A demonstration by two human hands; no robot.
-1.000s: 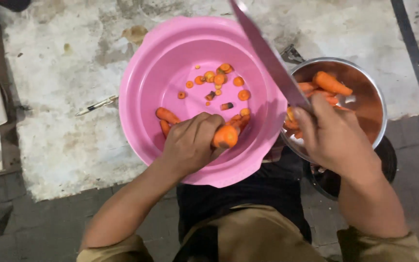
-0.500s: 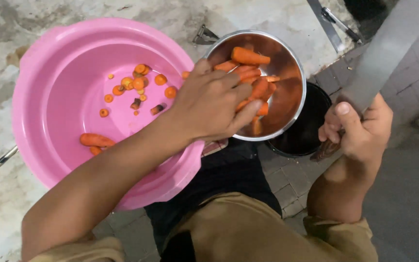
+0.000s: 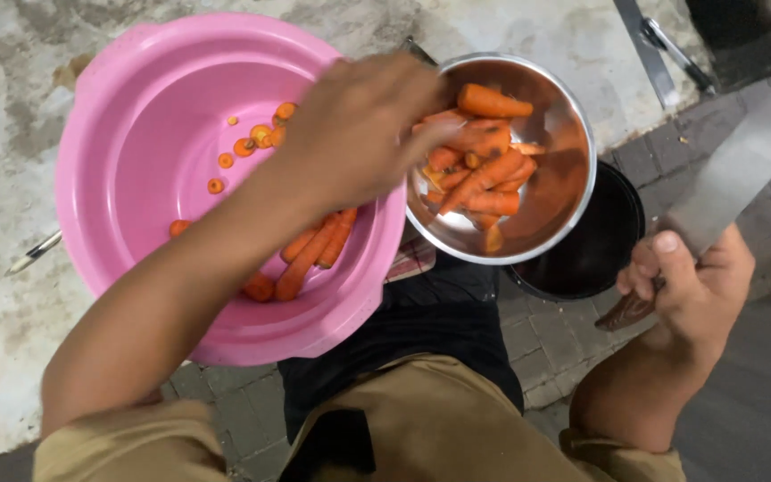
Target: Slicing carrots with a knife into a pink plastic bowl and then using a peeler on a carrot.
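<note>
The carrots (image 3: 479, 170) lay in a heap inside the shiny metal bowl (image 3: 573, 192), which sat on top of a dark pot (image 3: 595, 254). Our left hand (image 3: 359, 129) was over them with its fingers curled down on the pile; we could not tell if it was pinching one carrot or only touching them. That arm reached right across the pink basin (image 3: 136, 134), where a few whole carrots and some small round slices (image 3: 256, 143) lay at the bottom.

Our right hand (image 3: 693, 281) was off to the side, well apart from the bowl. It was closed tight round the brown handle of a big knife (image 3: 733, 174), and the wide blade pointed up and away from us.

We thought a few things could go wrong. The metal bowl only rested on the pot (it looked a bit tilted), so a hard push from our fingers might tip it and spill the carrots. Our arm hung low over the basin and could bump its rim. And the knife was up in the air, so a quick swing toward the bowl could cut our other hand.
</note>
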